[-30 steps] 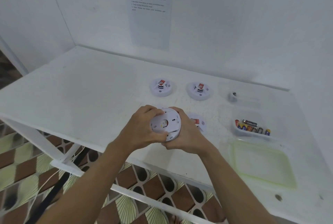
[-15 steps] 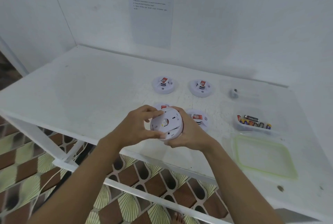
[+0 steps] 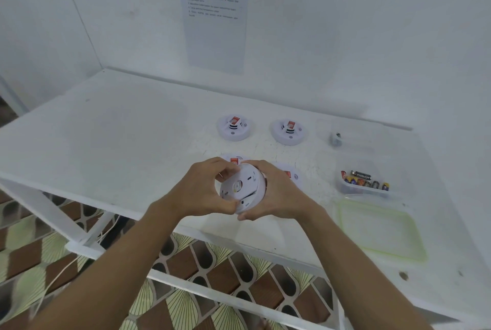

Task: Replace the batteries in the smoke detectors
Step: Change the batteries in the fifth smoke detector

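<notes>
A person's left hand (image 3: 204,191) and right hand (image 3: 279,194) grip a round white smoke detector (image 3: 243,187) between them, fingers and thumbs curled round its rim. It is tilted, flat back toward the camera, and held above the near edge of a white table (image 3: 106,138).

Directly behind the held detector, two more detectors lie on the table, largely hidden by the hands: one (image 3: 235,160) shows only a red label above the left hand's fingers, the other (image 3: 293,176) peeks out past the right hand. Farther behind it, two detectors (image 3: 233,127) (image 3: 289,131) sit side by side in full view, each with a red-labelled part on top.

To the right of the held detector stands a clear plastic tub (image 3: 364,192) holding a row of batteries (image 3: 365,180). Right and farther back, a second clear tub (image 3: 364,135) holds one small grey item (image 3: 336,138), too small to identify. A green-rimmed lid (image 3: 377,228) lies flat, right of the detector and nearer the camera. A printed sheet (image 3: 215,16) hangs on the wall behind it.
</notes>
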Motion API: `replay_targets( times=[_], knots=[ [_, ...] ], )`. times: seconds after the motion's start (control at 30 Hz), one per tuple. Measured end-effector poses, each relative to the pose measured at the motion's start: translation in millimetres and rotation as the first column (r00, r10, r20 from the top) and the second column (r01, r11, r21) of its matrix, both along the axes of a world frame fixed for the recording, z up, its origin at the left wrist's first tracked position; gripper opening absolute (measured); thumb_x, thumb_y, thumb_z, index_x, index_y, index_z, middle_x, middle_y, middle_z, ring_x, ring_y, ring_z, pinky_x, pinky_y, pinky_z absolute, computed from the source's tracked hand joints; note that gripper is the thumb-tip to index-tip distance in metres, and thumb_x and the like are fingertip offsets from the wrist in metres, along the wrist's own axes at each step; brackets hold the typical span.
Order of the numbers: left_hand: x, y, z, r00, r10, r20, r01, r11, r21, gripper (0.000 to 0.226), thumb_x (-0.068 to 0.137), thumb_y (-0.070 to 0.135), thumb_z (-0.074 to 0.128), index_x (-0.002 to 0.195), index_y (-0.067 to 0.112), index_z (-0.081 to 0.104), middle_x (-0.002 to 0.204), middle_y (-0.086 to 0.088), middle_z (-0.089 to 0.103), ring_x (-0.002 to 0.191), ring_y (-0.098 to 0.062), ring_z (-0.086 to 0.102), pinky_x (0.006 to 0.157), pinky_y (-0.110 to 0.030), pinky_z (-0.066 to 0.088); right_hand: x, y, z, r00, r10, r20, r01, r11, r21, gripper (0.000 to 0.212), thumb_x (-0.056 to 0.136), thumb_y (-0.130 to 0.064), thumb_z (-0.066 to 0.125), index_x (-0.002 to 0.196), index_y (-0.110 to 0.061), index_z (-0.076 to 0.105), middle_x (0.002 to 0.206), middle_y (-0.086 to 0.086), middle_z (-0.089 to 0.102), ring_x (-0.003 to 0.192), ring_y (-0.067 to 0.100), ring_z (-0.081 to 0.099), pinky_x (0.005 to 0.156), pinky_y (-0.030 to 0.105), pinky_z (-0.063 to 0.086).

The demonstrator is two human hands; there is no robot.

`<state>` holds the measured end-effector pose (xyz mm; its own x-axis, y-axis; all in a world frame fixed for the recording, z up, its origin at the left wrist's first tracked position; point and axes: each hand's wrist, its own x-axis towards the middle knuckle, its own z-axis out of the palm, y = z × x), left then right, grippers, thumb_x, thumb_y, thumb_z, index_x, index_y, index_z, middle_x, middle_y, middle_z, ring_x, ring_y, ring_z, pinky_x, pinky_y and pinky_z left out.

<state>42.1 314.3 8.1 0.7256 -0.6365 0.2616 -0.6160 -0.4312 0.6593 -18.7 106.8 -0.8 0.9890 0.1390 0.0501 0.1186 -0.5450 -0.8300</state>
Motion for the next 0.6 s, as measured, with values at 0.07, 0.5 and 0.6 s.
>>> replay_targets(
  times=[0.07, 0.5, 0.6],
  knots=[
    [0, -3, -2, 1.0, 0.012, -0.019, -0.013, 1.0, -0.006, 0.066, 0.055, 0.036, 0.084, 0.116, 0.018, 0.065, 0.104, 0.013, 0.063, 0.091, 0.001, 0.059, 0.077, -0.014, 0.051, 0, -2, -1, 1.0, -0.005, 0.009, 0.005, 1.0, -0.013, 0.091, 0.054, -0.025, 0.099, 0.131, -0.037, 0.05, 0.125, -0.018, 0.058, 0.114, 0.002, 0.057, 0.093, 0.024, 0.054],
    [-3, -4, -31, 0.972, 0.064, -0.225, -0.075, 0.996, -0.04, 0.065, 0.052, 0.042, 0.078, 0.113, 0.028, 0.063, 0.105, 0.013, 0.065, 0.095, -0.004, 0.061, 0.082, -0.018, 0.053, -16, -22, -15, 0.998, -0.06, 0.008, 0.06, 0.998, -0.013, 0.097, 0.056, -0.025, 0.098, 0.137, -0.033, 0.044, 0.126, -0.016, 0.055, 0.114, 0.001, 0.056, 0.091, 0.013, 0.049],
    [-3, 2, -37, 0.969, 0.071, -0.238, -0.076, 0.997, -0.01, 0.062, 0.057, 0.034, 0.083, 0.116, 0.03, 0.062, 0.108, 0.012, 0.063, 0.098, -0.002, 0.059, 0.085, -0.018, 0.052, -24, -28, -21, 0.997, -0.078, -0.014, 0.078, 0.997, -0.029, 0.097, 0.057, -0.029, 0.097, 0.137, -0.033, 0.043, 0.127, -0.015, 0.053, 0.116, 0.002, 0.054, 0.092, 0.014, 0.049]
  ],
)
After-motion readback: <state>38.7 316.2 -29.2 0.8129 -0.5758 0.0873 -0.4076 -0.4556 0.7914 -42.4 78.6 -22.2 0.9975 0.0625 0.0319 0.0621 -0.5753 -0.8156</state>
